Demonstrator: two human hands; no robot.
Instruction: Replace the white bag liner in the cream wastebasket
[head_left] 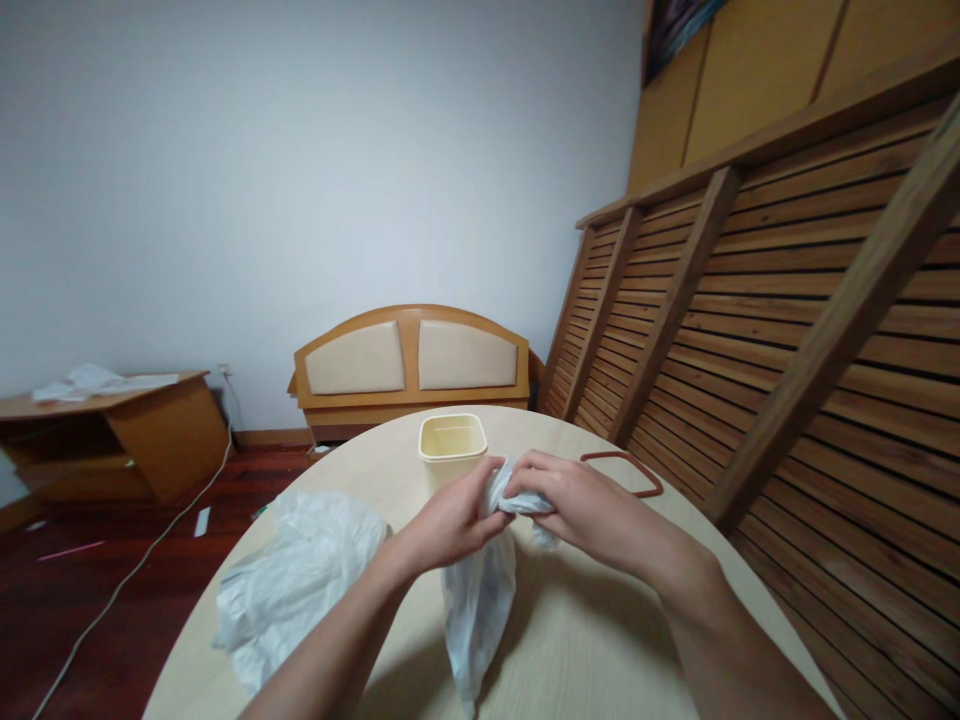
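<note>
Between my hands, above the middle of the round table (600, 640), a white plastic bag (480, 610) is bunched and twisted, its loose end hanging down toward me. My left hand (461, 510) pinches the gathered part from the left. From the right, my right hand (562, 490) grips the twisted top, with a small end showing under the fingers. Just behind my left hand stands a cream-yellow plastic bin (452, 440), upright and without a lid. Left of my forearm lies a crumpled heap of white plastic bags (307, 560).
A brown rounded frame (656, 488) lies near the table's right edge. Leaning slatted wood (712, 330) runs along the right side. Behind the table is a padded headboard (412, 350); at left, a low wooden cabinet (157, 430) and a white cable (142, 560) on the floor.
</note>
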